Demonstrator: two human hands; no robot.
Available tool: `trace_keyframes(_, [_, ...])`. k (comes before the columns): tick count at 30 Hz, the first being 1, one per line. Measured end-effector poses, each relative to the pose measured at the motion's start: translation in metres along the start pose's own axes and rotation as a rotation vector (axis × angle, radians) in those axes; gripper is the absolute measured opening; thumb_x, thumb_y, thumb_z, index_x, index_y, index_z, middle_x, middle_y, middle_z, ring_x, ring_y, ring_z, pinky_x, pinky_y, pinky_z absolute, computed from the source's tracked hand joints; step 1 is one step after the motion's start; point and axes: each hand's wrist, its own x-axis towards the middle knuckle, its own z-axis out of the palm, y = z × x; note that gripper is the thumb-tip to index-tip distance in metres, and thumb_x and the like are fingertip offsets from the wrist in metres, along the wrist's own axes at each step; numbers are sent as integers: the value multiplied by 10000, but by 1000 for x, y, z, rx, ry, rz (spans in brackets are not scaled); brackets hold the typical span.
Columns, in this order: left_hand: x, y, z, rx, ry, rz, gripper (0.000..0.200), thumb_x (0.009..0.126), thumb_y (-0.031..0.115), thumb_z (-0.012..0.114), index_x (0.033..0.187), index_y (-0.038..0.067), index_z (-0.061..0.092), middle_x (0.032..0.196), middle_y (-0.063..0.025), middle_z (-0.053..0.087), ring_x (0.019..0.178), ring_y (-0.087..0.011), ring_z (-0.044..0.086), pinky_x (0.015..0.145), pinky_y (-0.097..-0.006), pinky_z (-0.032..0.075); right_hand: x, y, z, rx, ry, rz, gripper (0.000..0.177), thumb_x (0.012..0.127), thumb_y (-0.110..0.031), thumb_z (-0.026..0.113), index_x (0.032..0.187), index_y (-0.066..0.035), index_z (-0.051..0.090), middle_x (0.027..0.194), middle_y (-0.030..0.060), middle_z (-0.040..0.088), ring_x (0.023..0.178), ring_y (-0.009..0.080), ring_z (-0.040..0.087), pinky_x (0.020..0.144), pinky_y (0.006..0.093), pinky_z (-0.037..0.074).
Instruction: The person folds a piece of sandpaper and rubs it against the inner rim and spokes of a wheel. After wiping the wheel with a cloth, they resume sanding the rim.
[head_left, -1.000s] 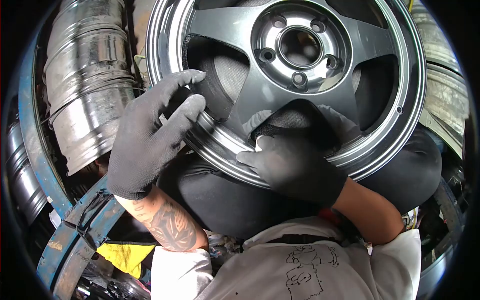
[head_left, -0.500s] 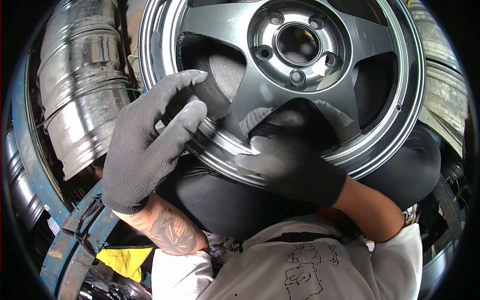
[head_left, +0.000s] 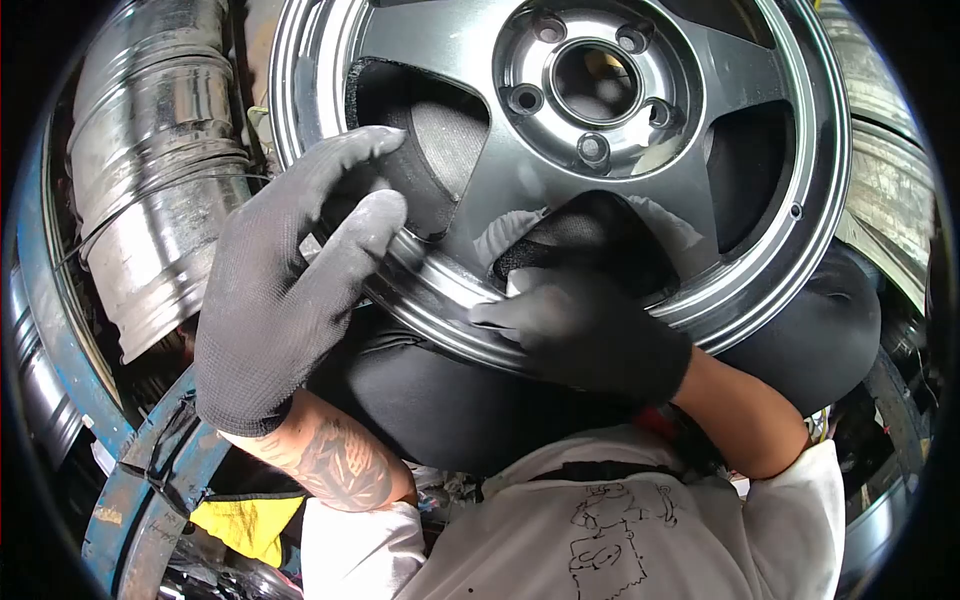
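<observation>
A dark grey wheel rim (head_left: 420, 45) with a polished lip lies across the person's lap, its hub at the top centre. My left hand (head_left: 300, 270), in a dark glove, rests at the rim's left edge with thumb and fingers apart. Near the bottom of the rim is my right hand (head_left: 590, 335), also gloved, its fingers pressed together at the lip below a spoke opening. A small pale bit shows by its fingertips; what the fingers hold, if anything, is too hidden to name.
Stacked silvery rims (head_left: 150, 180) stand at the left, and more (head_left: 880, 170) at the right. A blue metal frame (head_left: 70, 340) curves along the left side. A yellow cloth (head_left: 245, 525) hangs at the lower left.
The view and the rim have shifted slightly. My left hand keeps its pose at the rim's edge, while the fingers of my right hand have moved a little along the lower lip.
</observation>
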Motion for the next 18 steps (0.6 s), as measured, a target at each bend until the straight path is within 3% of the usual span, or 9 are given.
trace_keyframes(4, [-2,2,-4,28,-11,-27,424,1031,243,634,1387,15,611,1183,-85,672,1072,-142,614,990,-289,465,5,-5,-5,8,-126,88,103,826,-56,595,906,-57,660,792,156,608,748,318,634,701,439,514])
trace_keyframes(7, [0,0,-1,0,-11,14,417,1030,254,631,1376,22,624,1169,-88,678,1075,-146,616,987,-291,468,6,8,21,112,140,-47,123,814,-84,608,923,-62,661,786,161,603,742,323,635,710,439,514])
trace_keyframes(10, [1,2,-3,42,2,3,417,1027,264,635,1368,23,630,1145,-80,677,1053,-145,611,972,-288,471,-4,12,1,48,-35,-60,150,841,-91,621,973,-39,670,833,180,640,760,335,641,732,436,516])
trace_keyframes(13, [-2,3,-5,-59,22,-120,423,1024,266,644,1369,21,627,1123,-70,670,1025,-136,606,949,-280,474,8,8,-19,151,126,14,210,912,-130,658,1086,-13,666,879,144,678,814,264,682,729,394,528])
trace_keyframes(16, [0,-4,-5,-90,13,-99,400,1034,243,640,1368,24,625,1064,-34,665,966,-90,597,871,-239,477,25,-14,-54,829,-194,575,282,970,-181,675,1193,-13,639,910,83,684,864,175,698,724,337,534])
trace_keyframes(18, [0,-1,-8,-72,9,-115,381,1041,216,634,1372,29,622,1040,-8,665,942,-65,591,833,-216,475,26,-17,-49,894,-169,536,293,974,-191,684,1216,-36,628,897,47,661,838,140,680,704,317,526])
